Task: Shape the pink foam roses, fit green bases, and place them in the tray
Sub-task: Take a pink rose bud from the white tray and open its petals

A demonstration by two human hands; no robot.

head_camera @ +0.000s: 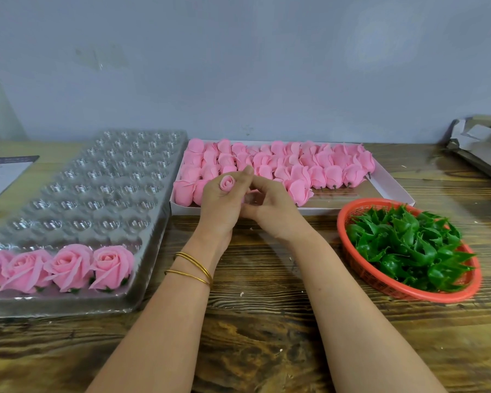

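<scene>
My left hand (221, 202) grips a pink foam rose (228, 182), its bud showing above the curled fingers. My right hand (270, 205) meets the left from the right and pinches at the rose's lower petals. Both hands hover over the near edge of a white box (391, 182) filled with several unshaped pink roses (295, 165). A clear plastic tray (102, 188) with round pockets lies to the left; several finished roses with green bases (68, 268) fill its front row. A red basket (408, 293) of green bases (403, 245) sits to the right.
The wooden table (261, 336) stretches toward me between my forearms. Papers (3, 174) lie at the far left, and a grey cardboard object (482, 148) sits at the far right. A blue-grey wall stands behind everything.
</scene>
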